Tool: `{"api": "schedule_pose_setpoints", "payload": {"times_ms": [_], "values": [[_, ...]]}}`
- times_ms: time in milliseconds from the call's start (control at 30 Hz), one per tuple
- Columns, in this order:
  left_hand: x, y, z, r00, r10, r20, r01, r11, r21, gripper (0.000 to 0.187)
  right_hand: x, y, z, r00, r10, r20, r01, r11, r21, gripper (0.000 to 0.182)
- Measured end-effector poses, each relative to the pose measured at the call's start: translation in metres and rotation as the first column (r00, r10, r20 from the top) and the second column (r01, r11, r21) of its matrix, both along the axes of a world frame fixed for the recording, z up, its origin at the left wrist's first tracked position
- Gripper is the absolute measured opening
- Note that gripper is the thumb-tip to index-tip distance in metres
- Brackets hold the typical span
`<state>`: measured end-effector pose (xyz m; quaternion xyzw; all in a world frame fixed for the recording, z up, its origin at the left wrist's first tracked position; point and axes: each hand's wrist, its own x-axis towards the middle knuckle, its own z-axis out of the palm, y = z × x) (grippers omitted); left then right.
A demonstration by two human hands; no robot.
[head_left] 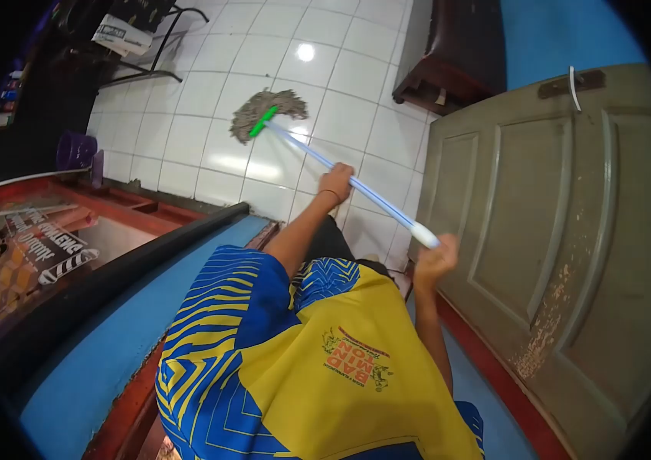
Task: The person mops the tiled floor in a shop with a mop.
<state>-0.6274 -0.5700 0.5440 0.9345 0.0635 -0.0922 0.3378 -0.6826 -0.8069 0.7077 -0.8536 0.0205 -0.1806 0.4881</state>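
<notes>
A string mop with a white-and-blue handle [383, 201] reaches from my body out to the floor. Its grey-brown strands [249, 115] lie spread on the white tiles, joined to the pole by a green head clamp [264, 121]. My left hand [336, 182] is wrapped around the middle of the pole. At the near end, my right hand [436, 259] closes on the tip, just past the white end grip [424, 234]; its fingers are partly hidden.
An open panelled door [521, 207] stands close on my right, with a dark brown padded bench [459, 46] beyond it. Left are a red-framed glass panel [42, 245], a purple bin [76, 151] and a black-legged folding stand [160, 57]. Wet shine shows on the floor tiles [245, 165].
</notes>
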Motion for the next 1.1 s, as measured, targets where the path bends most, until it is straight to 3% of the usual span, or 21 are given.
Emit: {"api": "schedule_pose_setpoints", "payload": {"times_ms": [67, 133, 200, 300, 333, 367, 400, 467, 500, 533, 567, 600, 633, 700, 767, 800, 833, 900, 967, 1100], "values": [[0.000, 0.013, -0.005, 0.996, 0.024, -0.083, -0.009, 0.984, 0.178, 0.035, 0.006, 0.010, -0.016, 0.970, -0.014, -0.241, 0.000, 0.998, -0.059, 0.022], [-0.006, 0.009, -0.002, 0.947, 0.082, -0.312, 0.025, 0.945, 0.325, 0.041, 0.001, 0.016, -0.008, 0.904, 0.139, -0.404, -0.199, 0.974, -0.109, 0.027], [-0.014, 0.006, -0.013, 0.898, 0.081, -0.432, 0.081, 0.935, 0.345, 0.047, -0.022, 0.015, -0.004, 0.863, 0.132, -0.487, -0.264, 0.941, -0.212, 0.031], [-0.036, -0.020, -0.020, 0.873, -0.155, -0.463, 0.370, 0.828, 0.421, 0.034, -0.065, -0.016, -0.002, 0.860, 0.077, -0.505, -0.167, 0.977, -0.135, 0.032], [-0.049, -0.036, -0.031, 0.893, -0.261, -0.368, 0.416, 0.790, 0.451, 0.029, -0.081, -0.036, 0.003, 0.855, 0.064, -0.515, -0.110, 0.992, -0.059, 0.032], [-0.052, -0.059, -0.020, 0.813, -0.339, -0.474, 0.523, 0.781, 0.340, 0.034, -0.094, -0.053, 0.015, 0.868, 0.019, -0.496, -0.083, 0.991, -0.108, 0.033], [-0.059, -0.079, -0.029, 0.771, -0.460, -0.441, 0.573, 0.803, 0.166, 0.040, -0.104, -0.074, 0.031, 0.880, -0.026, -0.474, -0.057, 0.986, -0.158, 0.034], [-0.070, -0.139, -0.007, 0.564, -0.645, -0.515, 0.766, 0.642, 0.035, 0.053, -0.126, -0.125, 0.074, 0.661, -0.107, -0.742, 0.043, 0.994, -0.105, 0.035], [-0.076, -0.167, 0.003, 0.433, -0.723, -0.538, 0.818, 0.566, -0.102, 0.048, -0.147, -0.161, 0.077, 0.696, -0.106, -0.710, -0.038, 0.982, -0.184, 0.036], [-0.087, -0.187, 0.024, 0.408, -0.859, -0.309, 0.871, 0.468, -0.151, 0.038, -0.165, -0.192, 0.078, 0.733, -0.105, -0.672, -0.110, 0.957, -0.269, 0.037], [-0.095, -0.218, 0.012, 0.324, -0.899, -0.296, 0.904, 0.386, -0.183, 0.030, -0.171, -0.208, 0.100, 0.671, -0.125, -0.731, -0.105, 0.960, -0.260, 0.032], [-0.099, -0.243, 0.033, 0.222, -0.910, -0.350, 0.952, 0.279, -0.123, 0.027, -0.175, -0.220, 0.123, 0.604, -0.143, -0.784, -0.104, 0.961, -0.255, 0.027], [-0.105, -0.261, 0.026, 0.169, -0.948, -0.270, 0.965, 0.215, -0.153, 0.027, -0.186, -0.234, 0.121, 0.615, -0.147, -0.775, -0.101, 0.960, -0.262, 0.027], [-0.111, -0.285, 0.022, 0.057, -0.989, -0.134, 0.977, 0.083, -0.196, 0.024, -0.199, -0.256, 0.116, 0.685, -0.287, -0.669, 0.087, 0.945, -0.316, 0.025], [-0.122, -0.297, 0.004, 0.101, -0.990, -0.101, 0.968, 0.121, -0.220, 0.022, -0.176, -0.223, 0.153, 0.492, -0.187, -0.850, 0.107, 0.982, -0.154, 0.040], [-0.123, -0.296, -0.002, 0.145, -0.986, -0.082, 0.960, 0.160, -0.229, 0.021, -0.183, -0.239, 0.137, 0.505, -0.068, -0.860, -0.082, 0.989, -0.126, 0.036], [-0.123, -0.289, 0.000, 0.195, -0.978, -0.067, 0.949, 0.206, -0.240, 0.021, -0.183, -0.246, 0.124, 0.547, -0.031, -0.837, -0.127, 0.985, -0.120, 0.033], [-0.121, -0.275, 0.013, 0.379, -0.924, -0.059, 0.902, 0.382, -0.201, 0.022, -0.164, -0.243, 0.119, 0.639, 0.036, -0.769, -0.210, 0.969, -0.129, 0.027], [-0.111, -0.252, 0.033, 0.592, -0.805, -0.041, 0.793, 0.591, -0.148, 0.024, -0.130, -0.233, 0.108, 0.682, 0.190, -0.706, -0.425, 0.889, -0.171, 0.028], [-0.081, -0.190, 0.021, 0.864, -0.504, -0.007, 0.503, 0.862, 0.065, 0.019, -0.054, -0.151, 0.110, 0.555, 0.267, -0.788, -0.524, 0.848, -0.081, 0.030]]}}
